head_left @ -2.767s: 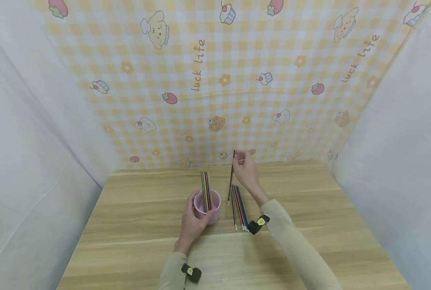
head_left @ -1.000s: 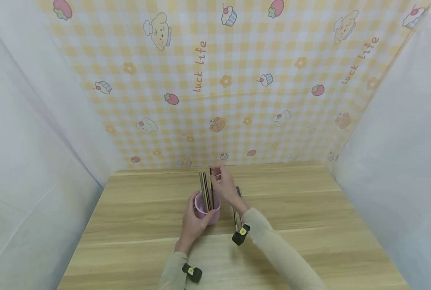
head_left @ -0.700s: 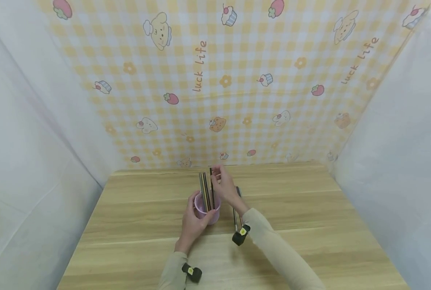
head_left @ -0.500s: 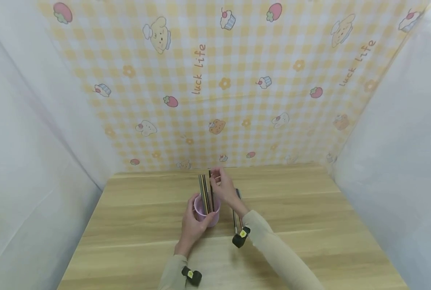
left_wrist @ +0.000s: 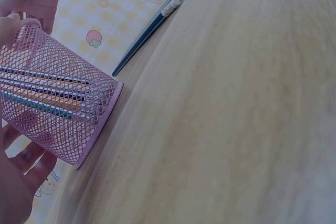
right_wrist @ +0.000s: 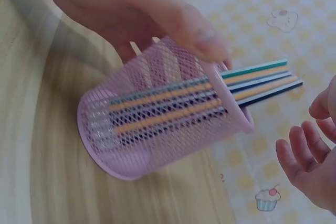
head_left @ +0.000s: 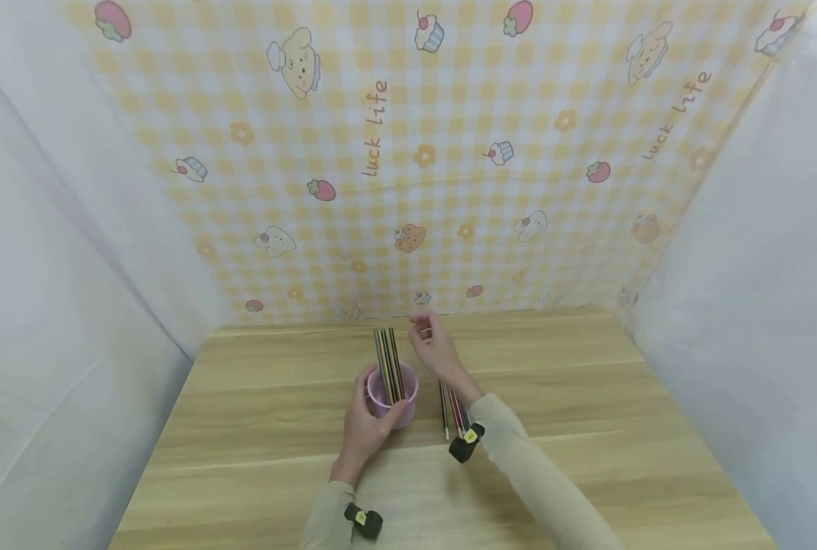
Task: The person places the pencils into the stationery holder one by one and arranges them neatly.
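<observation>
A pink mesh pencil cup [head_left: 403,418] stands on the wooden table, gripped around its side by my left hand [head_left: 367,428], whose thumb lies at the rim. Several pencils [head_left: 389,363] in striped colours lean together inside it, seen through the mesh [right_wrist: 157,114] in the right wrist view. My right hand [head_left: 437,350] is just right of the cup, holding nothing, its fingers loosely bent near the pencil tops. Below my right forearm more pencils [head_left: 458,412] lie side by side on the table, partly hidden by the wrist.
The wooden table [head_left: 277,428] runs back to a yellow checked cloth [head_left: 408,191] with cartoon prints. White sheets [head_left: 71,267] hang on both sides. A small black camera [head_left: 465,444] is strapped to the right sleeve, another camera [head_left: 364,521] to the left.
My right hand has carried a dark pencil from the table into the cup, let go of it and drawn back slightly right. My left hand has kept its grip on the cup.
</observation>
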The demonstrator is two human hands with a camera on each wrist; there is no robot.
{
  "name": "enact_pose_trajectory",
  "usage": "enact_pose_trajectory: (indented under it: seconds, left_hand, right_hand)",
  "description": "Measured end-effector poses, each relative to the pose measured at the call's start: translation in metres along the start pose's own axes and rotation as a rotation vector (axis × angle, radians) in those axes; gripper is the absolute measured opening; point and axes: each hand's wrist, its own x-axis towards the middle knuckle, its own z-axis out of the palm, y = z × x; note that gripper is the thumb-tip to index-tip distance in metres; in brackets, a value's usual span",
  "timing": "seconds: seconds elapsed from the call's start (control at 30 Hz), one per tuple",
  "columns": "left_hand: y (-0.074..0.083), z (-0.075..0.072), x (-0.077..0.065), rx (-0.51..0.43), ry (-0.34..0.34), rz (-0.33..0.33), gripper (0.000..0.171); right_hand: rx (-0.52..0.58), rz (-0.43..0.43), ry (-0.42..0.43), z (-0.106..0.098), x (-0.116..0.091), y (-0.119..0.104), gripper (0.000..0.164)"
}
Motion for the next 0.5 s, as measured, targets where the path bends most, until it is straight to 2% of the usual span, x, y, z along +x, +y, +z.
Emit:
enact_pose_trajectory:
  seconds: [0.07,0.27,0.5]
  left_hand:
    - [0.005,-0.001,0.0,0.001,0.002,0.005,0.085]
    - [0.043,-0.008,-0.002,-0.005,-0.017,0.011,0.082]
    - [0.045,-0.009,-0.003,-0.017,-0.021,0.006,0.082]
  right_hand:
    - [0.001,0.018,0.006,-0.005,0.002,0.0,0.024]
    - [-0.017,0.095,0.013,-0.019,0.005,0.009,0.026]
    - [-0.023,0.135,0.052,-0.033,0.006,0.022,0.027]
